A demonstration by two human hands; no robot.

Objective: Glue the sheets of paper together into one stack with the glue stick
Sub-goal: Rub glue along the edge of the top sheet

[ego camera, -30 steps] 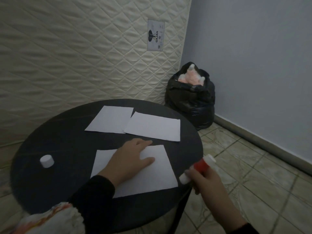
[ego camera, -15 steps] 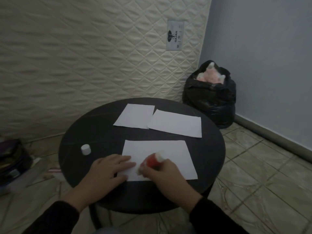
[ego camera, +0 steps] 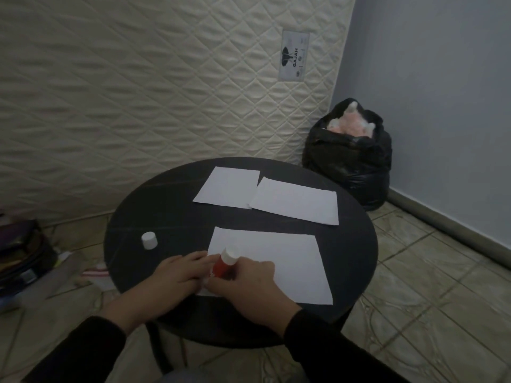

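Change: since a second ago the right hand (ego camera: 249, 280) has swung in from off the table's right edge and now sits on the near-left corner of the near sheet (ego camera: 279, 261), carrying the glue stick (ego camera: 225, 265) with it; the left hand (ego camera: 177, 275) has slid from the middle of that sheet to its left edge.
Meaning for the task: my reading is that gluing of the first sheet is just starting at that corner, with nothing stacked yet.
Right hand: fingers curled round the red body of the glue stick, which stands tilted with its white end up.
Left hand: fingers fairly straight and flat, pressing the sheet's left edge to the table (ego camera: 166, 217); it holds nothing.
Other sheets: the far left sheet (ego camera: 228, 186) and far right sheet (ego camera: 297, 200) lie side by side at the table's far side, meeting or just overlapping at one corner, well apart from the near sheet.
Cap (ego camera: 149, 240): white, standing on the table left of the near sheet, near the left hand but not touching it.
Hidden: the lower end of the glue stick is covered by the hands, so I cannot tell whether it touches the paper; the sheet's near-left corner is covered too.
Hard to make out: any glue on the paper does not show in this dim light.
Around: a black bag (ego camera: 348, 158) stands on the floor behind the table.
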